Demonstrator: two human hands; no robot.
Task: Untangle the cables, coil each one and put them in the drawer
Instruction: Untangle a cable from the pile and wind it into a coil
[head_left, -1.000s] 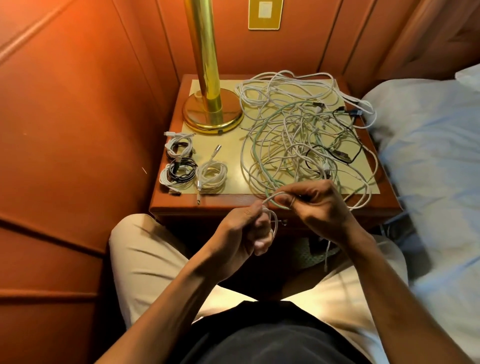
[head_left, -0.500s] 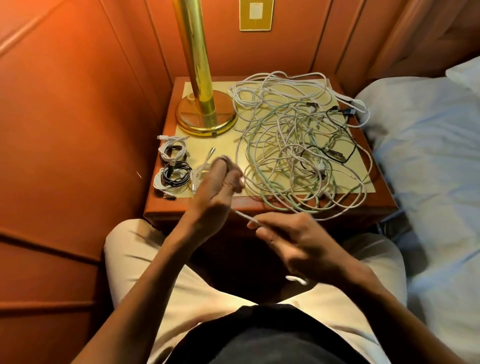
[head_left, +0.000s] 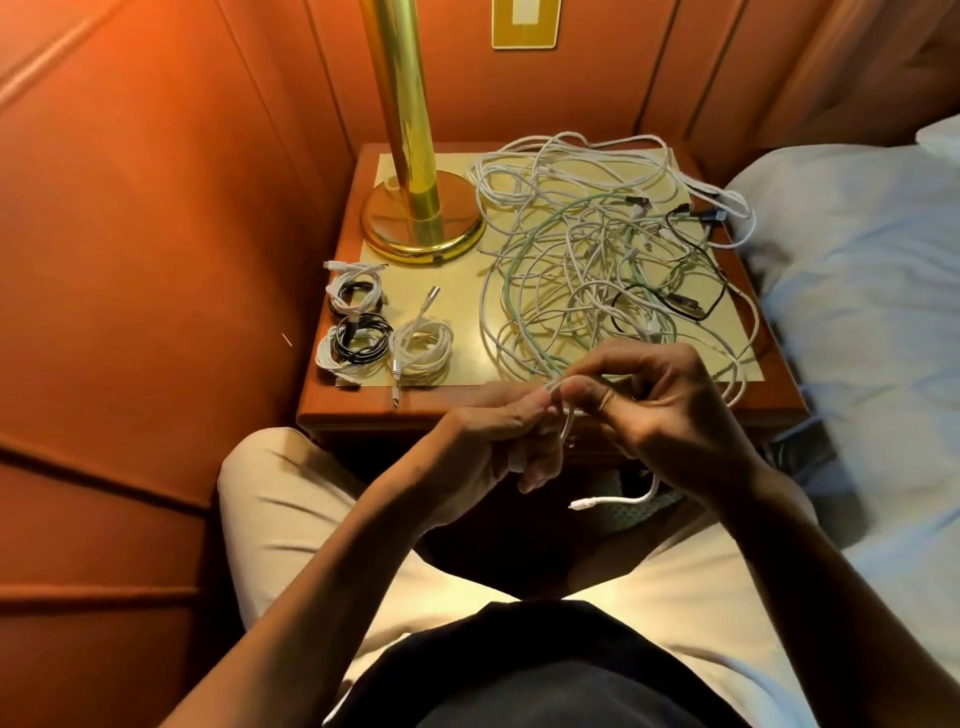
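Observation:
A big tangle of white, pale green and black cables (head_left: 597, 244) covers the right half of the nightstand top (head_left: 467, 291). Several coiled cables (head_left: 384, 332) lie in a group at the front left. Both hands meet just in front of the nightstand's front edge. My left hand (head_left: 498, 441) grips a small loop of a white cable (head_left: 566, 415). My right hand (head_left: 654, 410) pinches the same cable where it arches over my fingers. The cable's free end with its plug (head_left: 613, 501) dangles below my right hand. The drawer front is hidden behind my hands.
A brass lamp base (head_left: 423, 218) and its pole stand at the back left of the nightstand. An orange padded wall (head_left: 145, 260) closes the left side. A bed with a pale blue sheet (head_left: 872, 322) lies on the right. My knees sit under the nightstand's front edge.
My left hand came back down from above the coiled cables to meet my right hand. My right hand rose toward the nightstand edge, and the white cable now loops between both hands.

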